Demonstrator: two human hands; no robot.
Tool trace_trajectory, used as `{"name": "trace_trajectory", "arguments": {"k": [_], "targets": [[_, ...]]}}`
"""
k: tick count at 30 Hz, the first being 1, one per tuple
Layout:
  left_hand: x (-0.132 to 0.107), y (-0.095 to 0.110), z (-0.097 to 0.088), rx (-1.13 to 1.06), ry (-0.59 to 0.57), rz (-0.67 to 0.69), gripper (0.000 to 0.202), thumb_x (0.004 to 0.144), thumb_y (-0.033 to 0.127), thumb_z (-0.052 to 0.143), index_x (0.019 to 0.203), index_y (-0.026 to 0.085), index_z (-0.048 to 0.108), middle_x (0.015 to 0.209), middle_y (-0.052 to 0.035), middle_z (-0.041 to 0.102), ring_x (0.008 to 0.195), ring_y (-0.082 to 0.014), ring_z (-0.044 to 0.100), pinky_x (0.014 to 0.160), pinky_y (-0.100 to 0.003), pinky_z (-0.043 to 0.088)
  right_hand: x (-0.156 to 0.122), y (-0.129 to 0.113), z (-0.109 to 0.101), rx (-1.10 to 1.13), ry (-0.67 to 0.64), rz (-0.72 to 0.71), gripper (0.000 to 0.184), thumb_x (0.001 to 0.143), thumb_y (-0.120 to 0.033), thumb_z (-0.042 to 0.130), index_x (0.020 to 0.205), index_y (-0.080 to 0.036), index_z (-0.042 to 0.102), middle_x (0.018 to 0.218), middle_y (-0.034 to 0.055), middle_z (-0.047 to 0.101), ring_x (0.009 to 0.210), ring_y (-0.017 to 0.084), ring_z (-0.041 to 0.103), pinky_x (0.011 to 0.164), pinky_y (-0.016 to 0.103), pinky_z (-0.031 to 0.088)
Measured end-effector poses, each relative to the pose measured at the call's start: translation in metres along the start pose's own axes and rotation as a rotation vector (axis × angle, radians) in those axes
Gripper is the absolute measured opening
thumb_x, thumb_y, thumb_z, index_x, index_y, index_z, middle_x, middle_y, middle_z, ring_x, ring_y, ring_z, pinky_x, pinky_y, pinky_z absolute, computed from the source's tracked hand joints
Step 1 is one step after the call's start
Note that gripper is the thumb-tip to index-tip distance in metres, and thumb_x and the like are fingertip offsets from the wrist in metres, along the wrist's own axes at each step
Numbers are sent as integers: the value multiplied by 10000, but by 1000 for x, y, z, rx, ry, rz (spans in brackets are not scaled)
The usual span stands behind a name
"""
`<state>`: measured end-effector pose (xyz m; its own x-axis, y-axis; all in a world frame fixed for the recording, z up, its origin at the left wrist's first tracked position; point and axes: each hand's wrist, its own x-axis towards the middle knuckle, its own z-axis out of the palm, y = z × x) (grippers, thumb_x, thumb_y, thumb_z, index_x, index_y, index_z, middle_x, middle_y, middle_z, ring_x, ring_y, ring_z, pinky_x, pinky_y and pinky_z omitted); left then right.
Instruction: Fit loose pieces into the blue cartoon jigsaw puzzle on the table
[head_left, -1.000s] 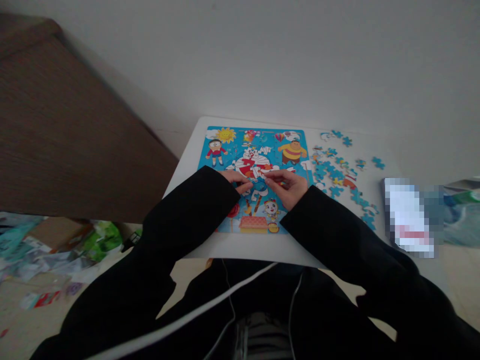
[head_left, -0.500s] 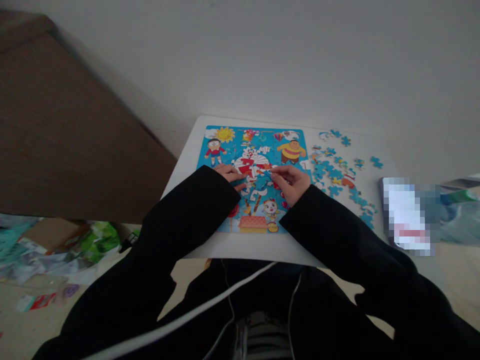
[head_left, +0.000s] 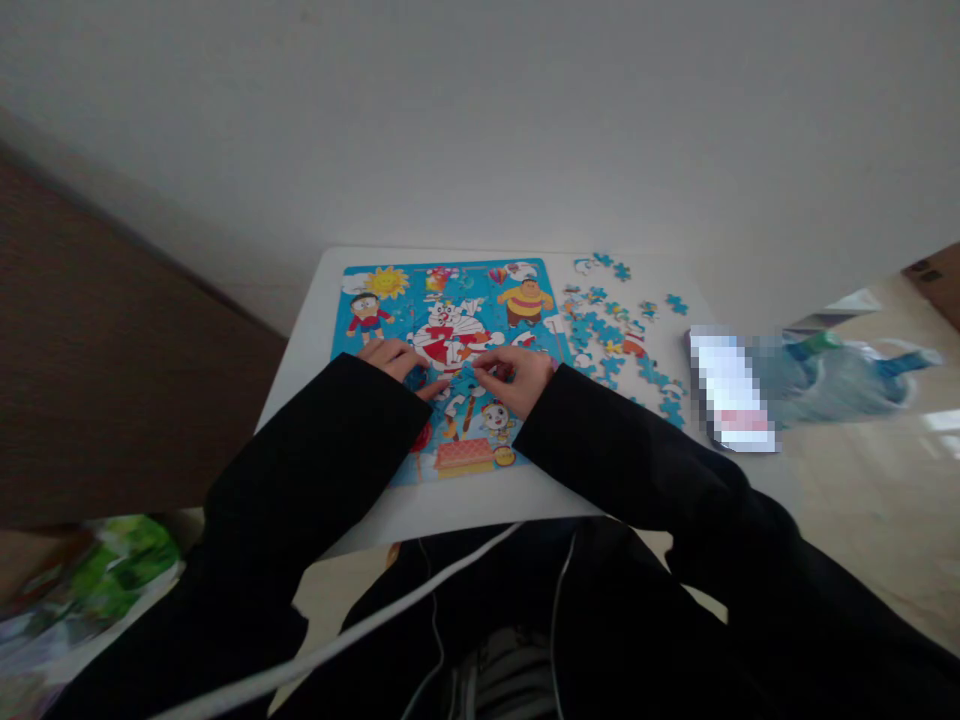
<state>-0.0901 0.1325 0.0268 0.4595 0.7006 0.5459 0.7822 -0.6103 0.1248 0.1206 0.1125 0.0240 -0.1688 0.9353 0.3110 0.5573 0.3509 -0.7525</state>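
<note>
A blue cartoon jigsaw puzzle lies flat on a white table, with white and red pieces across its middle. My right hand is over the right of centre, thumb and forefinger pinched on a blue puzzle piece at the board's surface. My left hand lies on the left of the board, fingers stretched out and their tips beside that piece. Part of the picture is hidden under both hands and the sleeves. Loose puzzle pieces lie scattered to the right of the board.
A phone with a blurred screen lies at the right of the white table. Beyond it are clear plastic bottles. A wall rises behind, and a brown wooden panel stands at the left. A white cable crosses my lap.
The view has swung to the right, so the table appears further left. Both hands stay over the middle of the puzzle, and the right hand's pinch has come lower over the board.
</note>
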Motion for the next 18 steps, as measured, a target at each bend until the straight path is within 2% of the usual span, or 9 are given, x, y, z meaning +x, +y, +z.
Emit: {"name": "trace_trajectory", "arguments": {"k": [2, 4, 8, 12, 15, 18], "targets": [[1, 0, 2, -32, 2, 18, 305, 801, 454, 602, 808, 153, 648, 867, -71, 637, 782, -200, 584, 756, -318, 453, 1, -1, 0, -86, -31, -40, 130, 748, -224, 623, 826, -166, 709, 727, 19, 691, 562, 98, 570, 572, 226, 474], [1, 1, 5, -76, -13, 31, 301, 827, 414, 573, 914, 135, 648, 983, -86, 646, 942, -226, 595, 862, -330, 452, 2, -2, -2, -156, -61, -88, 134, 769, -218, 608, 832, -159, 710, 744, 32, 690, 611, 112, 588, 611, 238, 475], [-2, 6, 5, -93, -119, 11, 407, 864, 385, 516, 1169, 124, 582, 1202, -109, 584, 1181, -295, 496, 980, -433, 395, 8, -3, -11, -262, -165, -184, 160, 807, -242, 585, 880, -175, 712, 810, 51, 697, 721, 145, 617, 687, 272, 473], [-3, 12, -2, -80, -231, -27, 432, 889, 431, 444, 1199, 157, 567, 1250, -102, 555, 1220, -310, 462, 1006, -523, 337, 8, -7, -19, -387, -295, -283, 233, 796, -337, 626, 936, -174, 715, 879, 76, 697, 798, 180, 610, 753, 314, 447], [-2, 14, -7, -67, -254, -55, 438, 892, 451, 436, 1203, 172, 569, 1262, -97, 546, 1231, -303, 452, 1028, -532, 303, 5, -13, -20, -449, -348, -327, 290, 780, -367, 652, 991, -176, 703, 950, 86, 691, 830, 198, 590, 754, 323, 428], [-2, 15, -8, -48, -278, -69, 462, 889, 460, 429, 1221, 166, 560, 1282, -94, 530, 1240, -311, 440, 1029, -540, 295, 5, -18, -20, -473, -430, -312, 276, 783, -351, 649, 990, -174, 696, 977, 85, 681, 857, 202, 577, 769, 320, 416]]}}
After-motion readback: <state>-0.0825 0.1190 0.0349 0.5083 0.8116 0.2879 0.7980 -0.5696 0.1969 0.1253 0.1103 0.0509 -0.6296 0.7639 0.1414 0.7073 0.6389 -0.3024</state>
